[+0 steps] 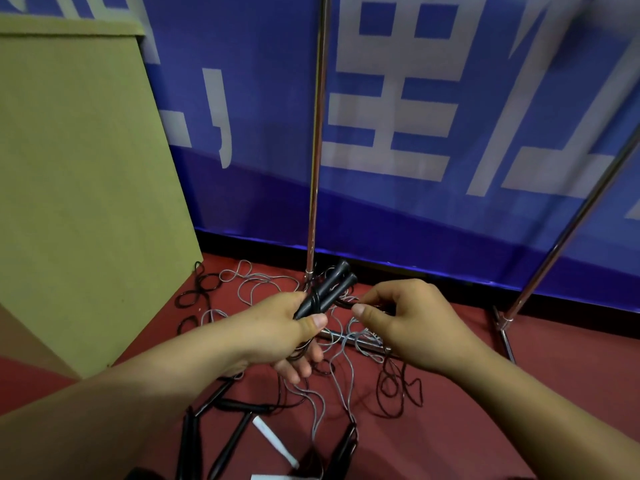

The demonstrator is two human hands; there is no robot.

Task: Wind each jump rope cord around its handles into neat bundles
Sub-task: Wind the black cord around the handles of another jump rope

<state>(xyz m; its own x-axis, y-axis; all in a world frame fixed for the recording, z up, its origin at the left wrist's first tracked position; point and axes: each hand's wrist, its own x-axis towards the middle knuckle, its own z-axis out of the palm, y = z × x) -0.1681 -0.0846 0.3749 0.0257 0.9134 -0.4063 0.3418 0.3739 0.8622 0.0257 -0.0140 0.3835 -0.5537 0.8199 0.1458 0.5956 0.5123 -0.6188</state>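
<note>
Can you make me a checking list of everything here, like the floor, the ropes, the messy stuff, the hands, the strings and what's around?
Surface: red floor, no table.
Job's things: two black handles held side by side, dark cord looped around them a few turns.
Clutter: more black handles and one white handle lying on the floor nearby.
Grips: left hand grips the handle pair; right hand pinches the cord beside them.
Cables: loose grey cords and black cords tangled across the floor.
Surroundings: blue banner on metal poles; a yellow-green board leaning at the left.
</note>
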